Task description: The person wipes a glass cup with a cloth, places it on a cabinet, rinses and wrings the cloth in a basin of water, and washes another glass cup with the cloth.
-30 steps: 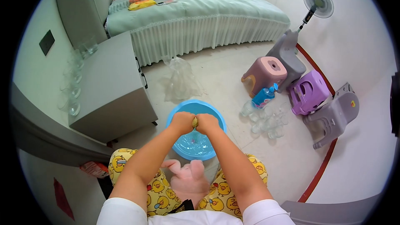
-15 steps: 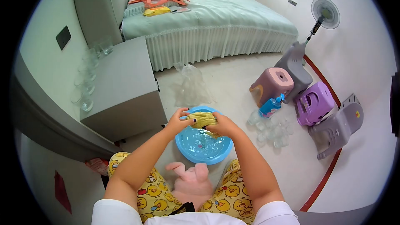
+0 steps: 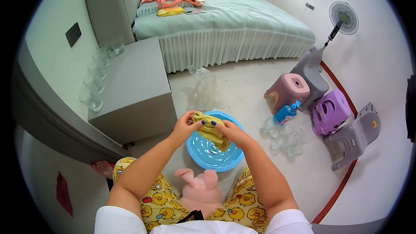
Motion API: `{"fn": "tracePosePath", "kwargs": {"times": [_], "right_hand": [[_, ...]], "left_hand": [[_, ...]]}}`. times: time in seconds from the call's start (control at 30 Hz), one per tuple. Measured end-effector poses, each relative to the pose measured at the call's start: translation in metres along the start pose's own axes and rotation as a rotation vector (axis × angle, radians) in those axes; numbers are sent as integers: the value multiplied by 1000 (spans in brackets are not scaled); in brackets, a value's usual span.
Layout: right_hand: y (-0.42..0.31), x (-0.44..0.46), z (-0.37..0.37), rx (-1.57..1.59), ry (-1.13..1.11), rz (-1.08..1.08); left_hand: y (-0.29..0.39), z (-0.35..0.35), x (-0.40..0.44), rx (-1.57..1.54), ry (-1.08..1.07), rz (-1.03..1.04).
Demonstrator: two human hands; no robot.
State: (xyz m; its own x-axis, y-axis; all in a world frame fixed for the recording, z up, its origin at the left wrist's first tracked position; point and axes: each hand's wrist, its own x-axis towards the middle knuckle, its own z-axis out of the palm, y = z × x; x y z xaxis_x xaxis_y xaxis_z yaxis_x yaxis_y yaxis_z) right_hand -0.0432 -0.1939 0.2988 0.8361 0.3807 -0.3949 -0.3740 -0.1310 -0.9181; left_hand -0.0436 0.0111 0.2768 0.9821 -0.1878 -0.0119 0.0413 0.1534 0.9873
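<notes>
A crumpled yellow-green cloth [image 3: 209, 131] is held between both hands above a round blue basin [image 3: 193, 151] of water. My left hand [image 3: 185, 125] grips its left end, with the thumb across the top. My right hand [image 3: 230, 132] pinches its right side, and one part of the cloth droops below the fingers. Beneath it the water [image 3: 212, 154] glints in the basin, which stands on the floor in front of my knees. Between my legs sits a pink plush with long ears [image 3: 201, 186].
On the right floor are a blue pump bottle [image 3: 284, 115], several clear glasses [image 3: 288, 141], a pink stool [image 3: 290, 89], a purple stool [image 3: 331, 112] and a grey chair [image 3: 357, 134]. Several glasses [image 3: 95, 82] line the grey cabinet [image 3: 134, 78]. A clear plastic bag [image 3: 206, 89] lies beyond the basin.
The cloth has gone from a compact folded bundle to a looser one, its lower part now hanging toward the right. Both hands still hold it. The view has shifted slightly.
</notes>
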Motion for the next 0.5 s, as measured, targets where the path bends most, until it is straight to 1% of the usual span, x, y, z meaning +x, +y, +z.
{"fn": "tracePosePath", "kwargs": {"times": [0.03, 0.07, 0.1, 0.13, 0.2, 0.23, 0.27, 0.3, 0.33, 0.37, 0.4, 0.43, 0.5], "right_hand": [[0, 1, -1, 58, 21, 22], [0, 1, -3, 57, 22, 24], [-3, -2, -3, 5, 19, 34], [-5, -4, -3, -46, 15, 43], [-1, -1, -4, -38, 24, 28], [2, 0, -4, -30, 36, 11], [4, 0, -3, -29, 38, 11], [5, -1, -2, -7, 85, -71], [5, -1, 0, 15, 132, -154], [5, -3, 1, 15, 132, -153], [2, -8, 5, 93, 99, -162], [0, -11, 8, 172, 66, -171], [-3, -13, 13, 226, 51, -180]], "left_hand": [[0, -1, 1, -2, 0, 0], [0, -2, 3, -6, 19, -50], [0, -2, 4, -9, 38, -101], [1, -2, 4, -10, 39, -102], [5, 0, 2, -27, 50, -188], [7, 1, 1, -27, 48, -190], [11, 4, -1, -105, 81, -259], [12, 6, -2, -184, 114, -327], [9, 6, -2, -184, 113, -328], [4, 5, -2, -300, 82, -355], [1, 5, -2, -416, 51, -381], [-2, 5, -1, -416, 51, -381], [-3, 6, -1, -465, -20, -450]]}}
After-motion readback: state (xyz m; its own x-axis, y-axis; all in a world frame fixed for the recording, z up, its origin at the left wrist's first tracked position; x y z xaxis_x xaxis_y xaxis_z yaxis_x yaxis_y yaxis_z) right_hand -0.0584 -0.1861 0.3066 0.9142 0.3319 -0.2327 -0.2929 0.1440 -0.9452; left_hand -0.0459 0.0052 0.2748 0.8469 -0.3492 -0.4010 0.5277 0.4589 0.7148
